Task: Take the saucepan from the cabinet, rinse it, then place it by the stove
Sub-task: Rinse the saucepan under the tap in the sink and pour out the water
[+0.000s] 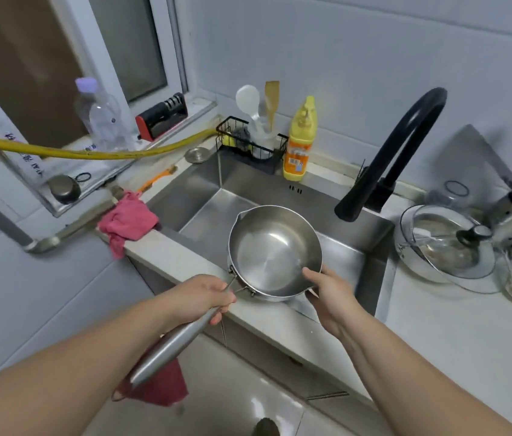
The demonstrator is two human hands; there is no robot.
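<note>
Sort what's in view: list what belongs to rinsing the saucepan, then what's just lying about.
For the job: saucepan, left hand on its handle, right hand on its rim, black faucet, sink.

Lying about: yellow detergent bottle, pink cloth, glass lid, plastic bottle.

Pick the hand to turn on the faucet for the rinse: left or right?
Right. The right hand only steadies the saucepan rim and sits on the black faucet side. The left hand grips the handle, carrying the pan over the sink.
</note>
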